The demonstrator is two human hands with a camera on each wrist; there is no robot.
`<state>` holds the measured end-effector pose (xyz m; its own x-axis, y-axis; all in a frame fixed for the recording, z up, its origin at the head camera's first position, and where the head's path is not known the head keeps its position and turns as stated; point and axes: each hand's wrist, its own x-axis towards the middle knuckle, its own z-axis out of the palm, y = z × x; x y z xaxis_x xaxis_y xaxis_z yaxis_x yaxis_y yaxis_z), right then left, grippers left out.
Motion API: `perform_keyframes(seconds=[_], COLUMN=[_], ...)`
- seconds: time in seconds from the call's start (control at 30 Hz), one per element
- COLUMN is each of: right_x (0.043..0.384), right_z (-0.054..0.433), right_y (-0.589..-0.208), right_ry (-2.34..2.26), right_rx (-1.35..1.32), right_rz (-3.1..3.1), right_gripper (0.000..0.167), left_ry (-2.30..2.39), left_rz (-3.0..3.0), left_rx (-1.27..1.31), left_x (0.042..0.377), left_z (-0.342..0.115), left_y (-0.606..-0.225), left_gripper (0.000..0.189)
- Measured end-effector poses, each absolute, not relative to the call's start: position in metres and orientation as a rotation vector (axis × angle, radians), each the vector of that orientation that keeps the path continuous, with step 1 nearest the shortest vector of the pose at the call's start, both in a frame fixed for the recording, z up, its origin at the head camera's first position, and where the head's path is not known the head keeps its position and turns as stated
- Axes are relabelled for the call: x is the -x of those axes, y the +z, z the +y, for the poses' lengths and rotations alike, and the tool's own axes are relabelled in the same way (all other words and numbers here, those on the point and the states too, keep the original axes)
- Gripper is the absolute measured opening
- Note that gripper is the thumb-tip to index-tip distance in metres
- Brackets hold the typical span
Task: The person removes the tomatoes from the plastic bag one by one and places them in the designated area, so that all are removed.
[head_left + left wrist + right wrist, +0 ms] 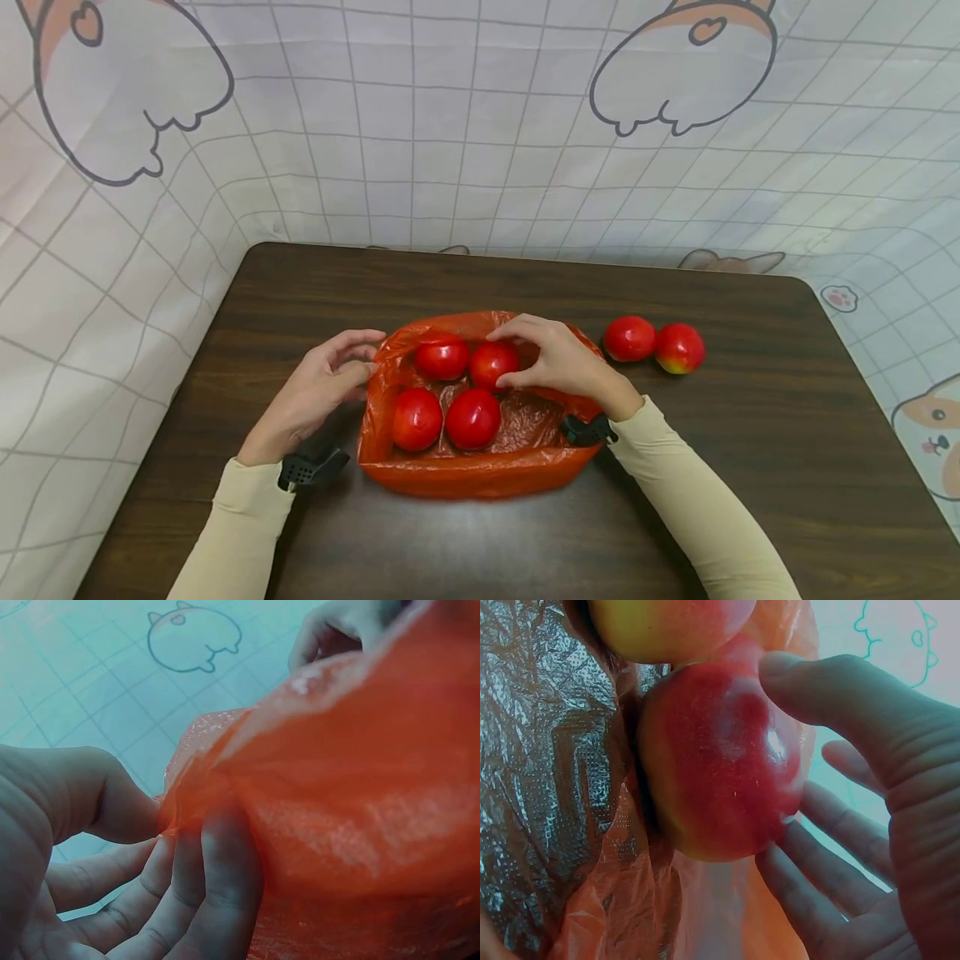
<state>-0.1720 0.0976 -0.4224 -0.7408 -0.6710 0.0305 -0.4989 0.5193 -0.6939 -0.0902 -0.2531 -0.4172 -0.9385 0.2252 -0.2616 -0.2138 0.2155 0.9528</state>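
Now the orange bag (pixel 472 479) is pinched at its left rim by the left hand (pixel 318 387); inside, the far-right apple (pixel 491 362) is gripped by the right hand (pixel 564 358); its thin film could be torn by tugging!

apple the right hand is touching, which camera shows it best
The right wrist view, with the apple large, its red and yellow skin clear. The head view shows it smaller, against the right hand; the left wrist view shows the bag, not the apple.

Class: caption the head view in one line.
Left hand pinches the orange bag; right hand holds one of four apples inside, with two more apples on the table.
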Motion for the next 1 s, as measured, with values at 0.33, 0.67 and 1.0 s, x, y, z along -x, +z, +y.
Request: perform_keyframes(seconds=[0.33,0.67,1.0], right_x=[0.177,0.177,0.174], right_z=[0.097,0.096,0.095], right_y=[-0.423,-0.426,-0.427], right_ry=[-0.956,-0.87,-0.86], right_rx=[1.005,1.035,1.051], right_rz=[2.499,2.485,2.491], right_gripper=[0.06,0.058,0.058], left_ry=[1.768,1.799,1.812], left_rz=[2.158,2.122,2.103], left_rx=[-0.007,0.024,0.0], left_x=[0.09,0.088,0.088], left_z=[-0.254,-0.252,-0.25], left_y=[-0.414,-0.424,-0.429], left_gripper=[0.049,0.048,0.045])
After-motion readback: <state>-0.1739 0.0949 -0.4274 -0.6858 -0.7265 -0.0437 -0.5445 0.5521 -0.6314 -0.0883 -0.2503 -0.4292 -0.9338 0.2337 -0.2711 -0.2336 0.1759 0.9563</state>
